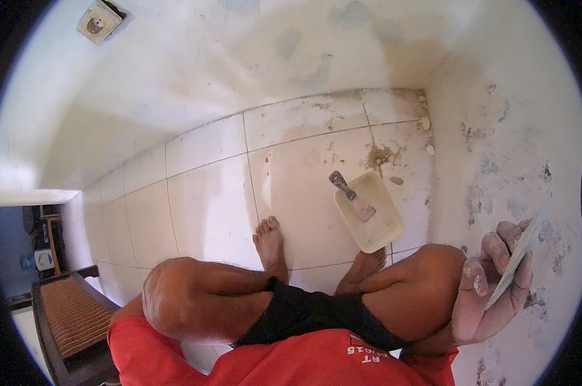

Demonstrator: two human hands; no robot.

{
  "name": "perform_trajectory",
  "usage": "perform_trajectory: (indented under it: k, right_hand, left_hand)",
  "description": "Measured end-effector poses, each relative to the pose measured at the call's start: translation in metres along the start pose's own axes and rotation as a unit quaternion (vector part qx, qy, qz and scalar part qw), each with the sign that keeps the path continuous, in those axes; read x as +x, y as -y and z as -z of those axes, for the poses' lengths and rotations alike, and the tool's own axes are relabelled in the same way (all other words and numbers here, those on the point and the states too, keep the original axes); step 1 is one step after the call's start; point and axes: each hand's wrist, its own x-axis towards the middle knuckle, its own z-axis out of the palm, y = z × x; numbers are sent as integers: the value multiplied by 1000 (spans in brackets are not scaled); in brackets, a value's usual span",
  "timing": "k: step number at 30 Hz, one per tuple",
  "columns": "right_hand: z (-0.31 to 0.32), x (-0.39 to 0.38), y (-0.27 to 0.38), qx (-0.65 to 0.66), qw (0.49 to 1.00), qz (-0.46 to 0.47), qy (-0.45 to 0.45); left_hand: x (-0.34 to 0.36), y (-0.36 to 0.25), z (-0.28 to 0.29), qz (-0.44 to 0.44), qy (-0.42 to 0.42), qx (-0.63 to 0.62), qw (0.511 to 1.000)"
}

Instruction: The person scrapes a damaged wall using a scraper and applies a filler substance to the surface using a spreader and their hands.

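The right hand, dusted with white filler, grips a thin flat scraper blade between thumb and curled fingers, holding it against the patchy wall on the person's right. The left hand is out of sight, so its state cannot be told. To the left of that wall, on the tiled floor, sits a cream rectangular tray with a putty knife lying in it, handle pointing away from the wall. The person squats, bare knees up, one foot touching the tray's near end, the other foot further from the wall. Opposite the wall, a ribbed brown mat lies at a doorway, and an electrical socket sits high up.
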Motion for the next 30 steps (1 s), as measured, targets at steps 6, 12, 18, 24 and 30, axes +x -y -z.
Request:
perform_trajectory:
  k: [6, 12, 18, 24, 30]
  right_hand:
    - [10, 11, -8, 29, 997, -57, 33]
    - [8, 21, -16, 72, 991, -93, 66]
    - [9, 25, -22, 49, 993, -94, 46]
    - [14, 20, -2, 13, 994, -94, 54]
    - [11, 14, -7, -10, 995, -81, 51]
  left_hand:
    - [-44, -5, -70, 55, -63, -111, 990]
    - [-70, -24, -85, 69, -102, -138, 983]
    - [-67, -30, -111, 78, -114, -180, 974]
    - [-34, -44, -104, 42, -100, -181, 978]
    - [-11, -37, -98, 17, -29, -198, 980]
